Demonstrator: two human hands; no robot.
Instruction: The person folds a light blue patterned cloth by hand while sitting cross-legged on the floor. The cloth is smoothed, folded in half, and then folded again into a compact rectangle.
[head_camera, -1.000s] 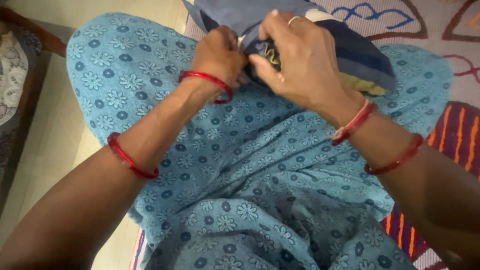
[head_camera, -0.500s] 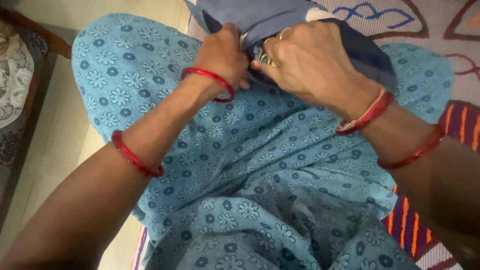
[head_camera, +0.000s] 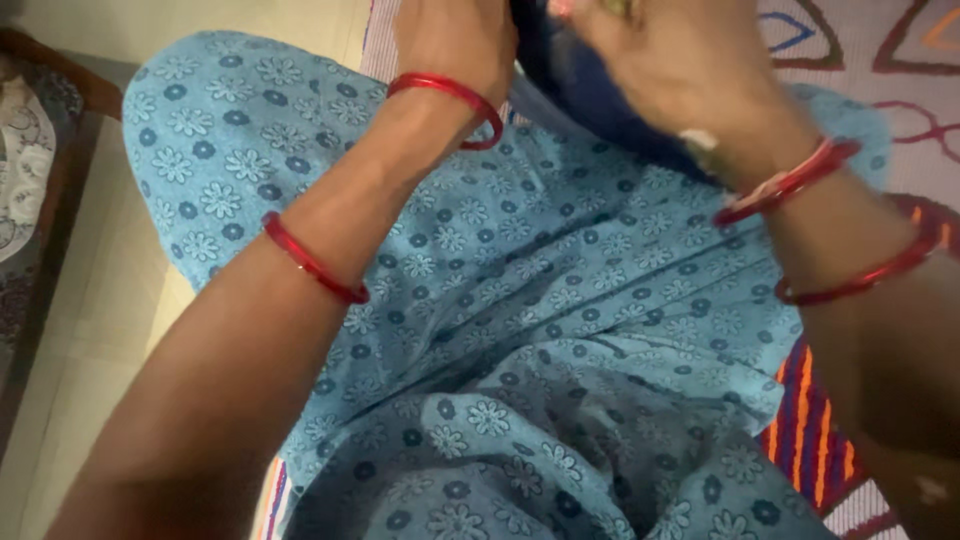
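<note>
My left hand (head_camera: 455, 35) and my right hand (head_camera: 680, 60) are up at the top edge of the view, both closed on a dark blue cloth (head_camera: 570, 85) bunched between them; the fingertips are cut off by the frame. Red bangles circle both wrists and forearms. My lap is covered by a blue garment with a flower print (head_camera: 520, 330), over which both arms reach.
A woven mat with red and blue line patterns (head_camera: 880, 60) lies at the top right, a striped red and orange cloth (head_camera: 815, 440) at the lower right. Pale floor tiles (head_camera: 90, 340) and a dark wooden furniture edge with a lace cover (head_camera: 30, 170) are at the left.
Both hands have moved up and away with the dark blue cloth, now partly out of frame. The view has tilted down slightly and blurred.
</note>
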